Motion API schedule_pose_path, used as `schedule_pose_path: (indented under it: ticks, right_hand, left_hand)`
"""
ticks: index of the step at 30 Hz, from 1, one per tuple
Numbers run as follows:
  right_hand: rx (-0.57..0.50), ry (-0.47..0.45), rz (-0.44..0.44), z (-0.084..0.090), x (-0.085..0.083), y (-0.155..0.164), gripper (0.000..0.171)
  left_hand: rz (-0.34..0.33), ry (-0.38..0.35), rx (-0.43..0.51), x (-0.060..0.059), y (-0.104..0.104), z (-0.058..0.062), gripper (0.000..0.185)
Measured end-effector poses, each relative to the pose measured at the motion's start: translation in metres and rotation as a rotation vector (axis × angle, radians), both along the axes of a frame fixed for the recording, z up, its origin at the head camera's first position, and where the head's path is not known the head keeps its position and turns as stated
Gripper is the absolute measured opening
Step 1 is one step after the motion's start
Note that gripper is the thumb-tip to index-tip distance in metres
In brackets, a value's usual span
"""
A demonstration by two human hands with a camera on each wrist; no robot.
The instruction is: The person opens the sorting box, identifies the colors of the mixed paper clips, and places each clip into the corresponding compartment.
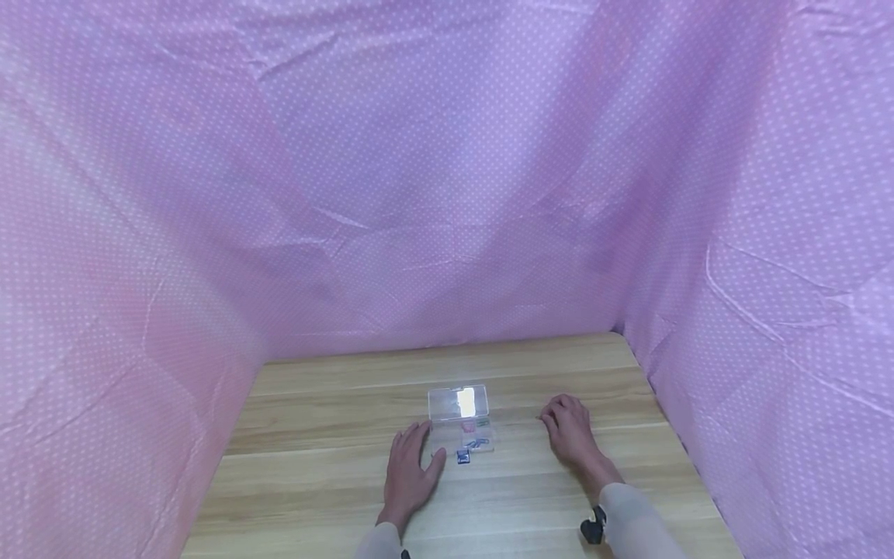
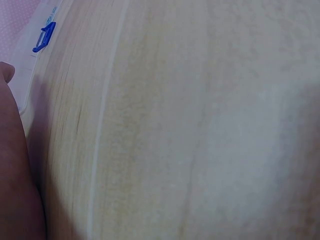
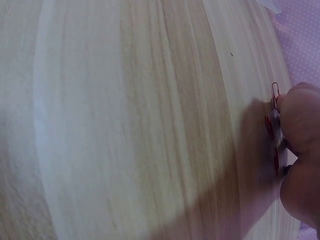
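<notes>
Head view: we see left hand (image 1: pixel 407 473) flat on wooden table (image 1: pixel 314 466), lower centre, fingers straight, touching clear plastic box (image 1: pixel 461 419); right hand (image 1: pixel 569 427) fingers bent on table, right of box, grip we cannot tell

Left wrist view: blue clip (image 2: pixel 45 37) upper left, by box edge

Right wrist view: right-hand fingers (image 3: pixel 300 125) over red paper clips (image 3: pixel 274 95), right edge
</notes>
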State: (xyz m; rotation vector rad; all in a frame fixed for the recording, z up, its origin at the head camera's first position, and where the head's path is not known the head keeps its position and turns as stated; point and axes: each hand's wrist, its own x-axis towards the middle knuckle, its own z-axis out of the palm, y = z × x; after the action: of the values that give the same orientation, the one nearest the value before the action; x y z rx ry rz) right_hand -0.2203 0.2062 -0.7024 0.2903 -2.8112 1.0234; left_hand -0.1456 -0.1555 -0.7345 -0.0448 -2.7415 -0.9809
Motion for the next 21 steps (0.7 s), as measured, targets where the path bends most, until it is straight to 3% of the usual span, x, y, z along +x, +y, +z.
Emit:
schedule_pose_path:
  ticks: [7,14,21]
  right_hand:
    - [-0.008,-0.030,-0.016,0.000,0.000,0.000,0.010]
    - [-0.043,0.024,-0.026,0.004,0.003,-0.004,0.012]
    - [-0.128,-0.081,-0.056,0.014,0.004,-0.009,0.011]
  left_hand:
    - [-0.002,0.012,0.005,0.000,0.000,0.000,0.065]
    - [0.000,0.032,-0.006,0.000,0.000,0.000,0.064]
    - [0.002,0.026,0.008,0.000,0.000,0.000,0.064]
